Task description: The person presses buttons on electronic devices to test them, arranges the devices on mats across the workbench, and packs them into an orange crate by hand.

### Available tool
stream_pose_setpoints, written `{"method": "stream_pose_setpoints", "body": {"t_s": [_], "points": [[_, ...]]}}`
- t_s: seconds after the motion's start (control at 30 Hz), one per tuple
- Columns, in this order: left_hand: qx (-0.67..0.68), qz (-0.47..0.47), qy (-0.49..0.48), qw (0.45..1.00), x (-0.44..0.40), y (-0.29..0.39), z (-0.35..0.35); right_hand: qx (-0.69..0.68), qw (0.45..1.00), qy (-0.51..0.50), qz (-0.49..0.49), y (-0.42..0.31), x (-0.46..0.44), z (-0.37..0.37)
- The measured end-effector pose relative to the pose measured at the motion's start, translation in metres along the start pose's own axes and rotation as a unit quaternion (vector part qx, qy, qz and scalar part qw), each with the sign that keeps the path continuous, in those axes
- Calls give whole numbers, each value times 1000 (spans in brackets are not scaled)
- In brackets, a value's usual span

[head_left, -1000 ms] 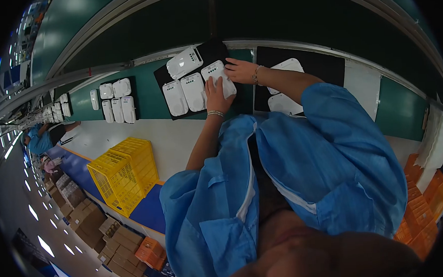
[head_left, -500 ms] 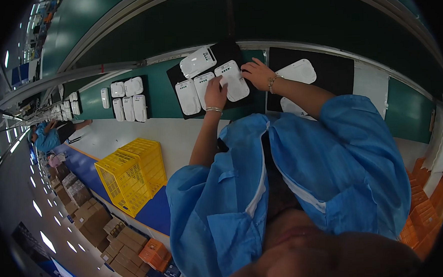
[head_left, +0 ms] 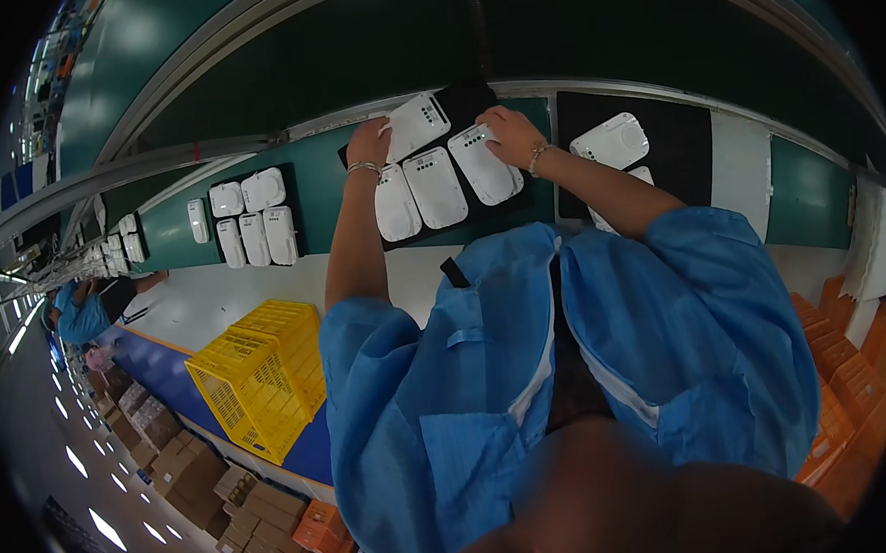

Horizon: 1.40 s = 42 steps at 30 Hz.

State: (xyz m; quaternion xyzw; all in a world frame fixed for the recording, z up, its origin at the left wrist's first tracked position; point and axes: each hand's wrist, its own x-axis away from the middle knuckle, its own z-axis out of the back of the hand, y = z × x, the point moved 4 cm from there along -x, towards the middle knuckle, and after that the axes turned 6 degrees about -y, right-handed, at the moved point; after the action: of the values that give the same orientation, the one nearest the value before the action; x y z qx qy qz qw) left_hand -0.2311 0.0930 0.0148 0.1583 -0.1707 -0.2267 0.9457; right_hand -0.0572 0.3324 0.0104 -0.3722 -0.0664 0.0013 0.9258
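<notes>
My left hand (head_left: 368,145) is closed at the left end of a tilted white device (head_left: 417,126), its fingertips on the edge. My right hand (head_left: 513,136) has its fingers on the upper right corner of another white device (head_left: 487,166). Between the hands, two more white devices, one in the middle (head_left: 435,188) and one at the left (head_left: 396,205), lie side by side. All four rest on a black mat (head_left: 466,99), with small dark marks at their upper ends. The undersides of the devices are hidden.
Another black mat (head_left: 682,154) at the right bears white devices (head_left: 611,141). More devices (head_left: 253,236) lie in a group at the left. A yellow crate (head_left: 258,376) stands below the bench edge. A person in blue (head_left: 82,313) is at the far left.
My left hand has moved from the right-hand device, past the middle ones, to the tilted device's left end. My right hand stays near its device's corner. The whole view has shifted somewhat.
</notes>
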Motion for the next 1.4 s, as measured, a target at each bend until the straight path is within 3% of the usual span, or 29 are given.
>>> {"method": "stream_pose_setpoints", "body": {"t_s": [0.07,0.2,0.27,0.47,0.53,0.83,1.17,1.4], "points": [[-13,-124,-39,991,-10,15,-3,3,1000,0,-8,-13,-21,-4],[-37,-210,22,977,7,44,-9,95,995,4,41,-36,-66,-12],[-51,-168,43,984,25,50,-13,211,969,-109,59,-54,-87,-8],[-78,-125,41,988,73,57,-51,294,911,-268,109,-65,-124,-15],[-61,-80,81,992,80,58,-58,304,905,-267,128,-63,-130,-17],[-91,-50,114,988,88,73,-65,300,893,-292,164,-61,-143,-18],[-97,-44,108,989,85,73,-64,294,893,-298,164,-59,-144,-19],[-71,-51,154,984,86,75,-65,310,888,-297,163,-62,-142,-20]]}}
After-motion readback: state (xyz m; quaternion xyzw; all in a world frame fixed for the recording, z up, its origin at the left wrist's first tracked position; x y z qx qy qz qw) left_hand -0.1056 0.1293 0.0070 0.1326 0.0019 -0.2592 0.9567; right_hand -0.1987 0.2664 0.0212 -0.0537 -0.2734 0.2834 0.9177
